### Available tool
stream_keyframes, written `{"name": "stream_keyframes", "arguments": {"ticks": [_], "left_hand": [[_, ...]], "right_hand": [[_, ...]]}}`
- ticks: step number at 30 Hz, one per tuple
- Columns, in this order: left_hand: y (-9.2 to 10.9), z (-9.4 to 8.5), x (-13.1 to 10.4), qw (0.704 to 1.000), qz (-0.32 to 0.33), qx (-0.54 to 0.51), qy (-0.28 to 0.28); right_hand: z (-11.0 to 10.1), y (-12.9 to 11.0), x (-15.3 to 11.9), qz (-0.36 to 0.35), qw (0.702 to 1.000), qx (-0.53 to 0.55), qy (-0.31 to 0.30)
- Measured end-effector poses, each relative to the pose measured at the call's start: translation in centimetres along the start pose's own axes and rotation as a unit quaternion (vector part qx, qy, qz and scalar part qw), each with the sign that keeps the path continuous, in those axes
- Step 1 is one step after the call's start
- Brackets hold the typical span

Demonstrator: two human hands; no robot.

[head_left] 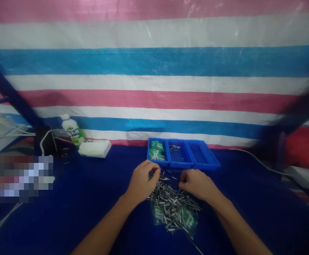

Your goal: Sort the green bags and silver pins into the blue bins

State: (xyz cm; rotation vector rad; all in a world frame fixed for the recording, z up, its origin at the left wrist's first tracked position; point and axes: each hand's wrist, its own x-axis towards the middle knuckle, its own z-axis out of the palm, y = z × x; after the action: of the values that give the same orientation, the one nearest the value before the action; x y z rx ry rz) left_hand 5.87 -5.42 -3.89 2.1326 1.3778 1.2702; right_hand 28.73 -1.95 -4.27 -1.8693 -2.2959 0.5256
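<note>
Left hand fingers pinching thin metal pins, right hand fingers curled, grip unclear, heaped shiny pile

Two forearms are seen entering from the lower edge, each ending in a hand: the left hand and the right hand. Both forearms are bare as far as they are shown, with no sleeve, glove, watch or ring to be made out, though the picture is soft and small details may be lost. The fingers are short-nailed, as far as can be told.
</note>
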Motion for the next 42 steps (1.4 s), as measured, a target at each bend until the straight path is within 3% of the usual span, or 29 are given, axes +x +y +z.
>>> {"name": "stream_keyframes", "arguments": {"ticks": [10,18,25,30,35,42], "left_hand": [[0.4,0.6,-0.6,0.997,0.020,0.042,-0.062],[0.4,0.7,-0.8,0.991,0.071,0.061,-0.100],[0.5,0.6,-0.7,0.994,0.074,0.064,-0.057],[0.3,0.6,-0.7,0.987,0.107,0.081,-0.085],[0.5,0.7,-0.8,0.983,0.122,0.102,-0.090],[0.9,0.3,-0.6,0.980,0.146,0.121,-0.053]], "right_hand": [[0.0,-0.9,-0.4,-0.023,0.999,0.026,0.026],[0.4,-1.5,-1.5,-0.118,0.986,0.066,0.098],[0.6,-1.9,-1.9,-0.195,0.968,0.079,0.137],[0.9,-1.8,-2.1,-0.250,0.951,0.053,0.173],[0.8,-1.7,-2.1,-0.262,0.945,0.041,0.190],[0.5,-2.0,-2.2,-0.270,0.944,-0.035,0.187]]}}
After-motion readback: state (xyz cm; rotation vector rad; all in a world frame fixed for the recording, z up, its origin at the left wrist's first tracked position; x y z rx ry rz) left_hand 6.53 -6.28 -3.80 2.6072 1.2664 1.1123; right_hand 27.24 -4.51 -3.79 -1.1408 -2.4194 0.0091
